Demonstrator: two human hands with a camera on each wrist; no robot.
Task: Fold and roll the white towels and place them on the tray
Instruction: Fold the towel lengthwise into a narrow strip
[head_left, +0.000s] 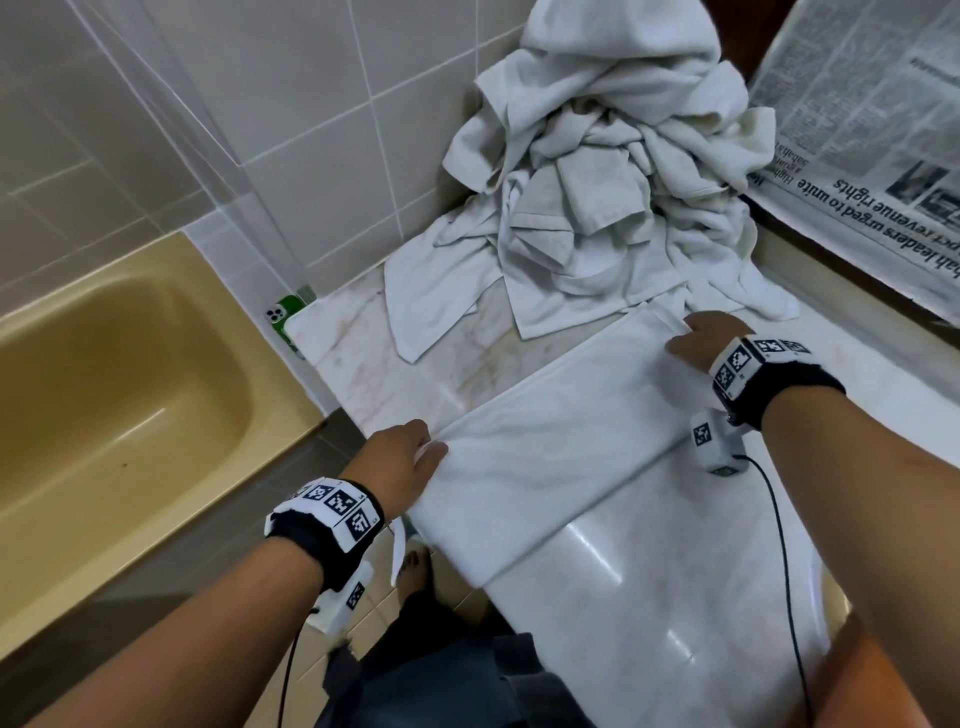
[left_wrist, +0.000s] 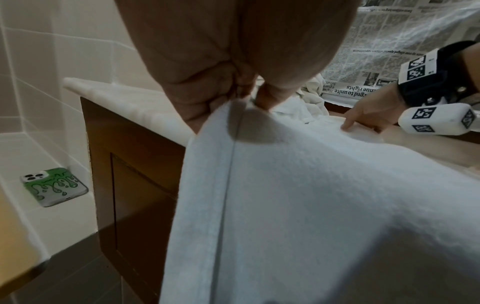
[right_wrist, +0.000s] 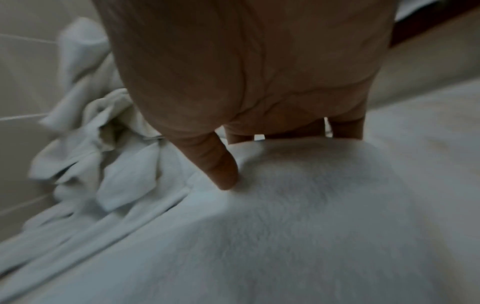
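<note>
We see the folded towel (head_left: 561, 447) lying flat across the table (head_left: 649, 597), our left hand (head_left: 397, 467) pinching its near end and our right hand (head_left: 704, 340) gripping its far end.

A folded white towel (head_left: 550, 441) is lying diagonally across the pale marble desk (head_left: 649, 597), its near end overhanging the desk's edge. The left hand (head_left: 400, 467) is gripping that near end, thumb on top of the cloth. The right hand (head_left: 701, 340) is resting on the far end, fingers bent over the corner. Behind the towel, a heap of crumpled white towels (head_left: 597, 197) is leaning against the tiled wall. A newspaper (head_left: 872, 130) is standing at the right. A yellow bathtub (head_left: 104, 415) is sitting at the left, with a green-cased phone (head_left: 283, 317) lying between it and the desk
</note>
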